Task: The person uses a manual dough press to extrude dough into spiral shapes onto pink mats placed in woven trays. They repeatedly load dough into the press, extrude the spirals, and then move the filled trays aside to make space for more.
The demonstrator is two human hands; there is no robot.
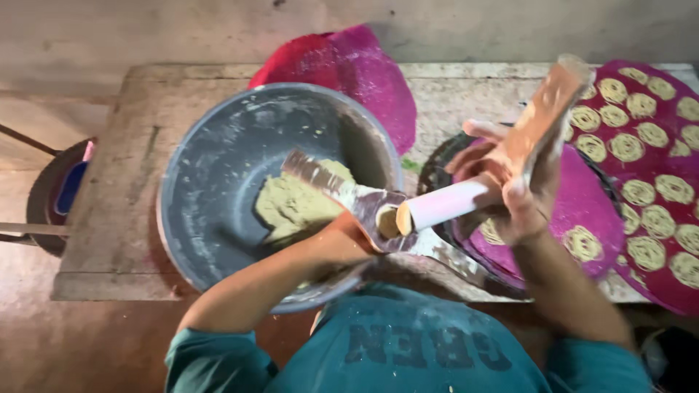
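Note:
My left hand (341, 239) grips a flour-dusted wooden press body (342, 191) over the rim of a large grey metal basin (211, 153). The round barrel of the press (386, 220) is packed with pale dough. My right hand (510, 193) holds the other wooden half of the press (547, 110), tilted upward. Its white cylindrical plunger (445, 204) points at the barrel mouth and nearly touches it. A lump of yellowish-green dough (291, 207) lies inside the basin.
Round magenta mats (582, 204) at the right carry several coiled noodle spirals (641, 193). More red and pink mats (364, 65) lean behind the basin. Everything rests on a worn wooden table (109, 182). A dark round container (54, 193) sits off its left edge.

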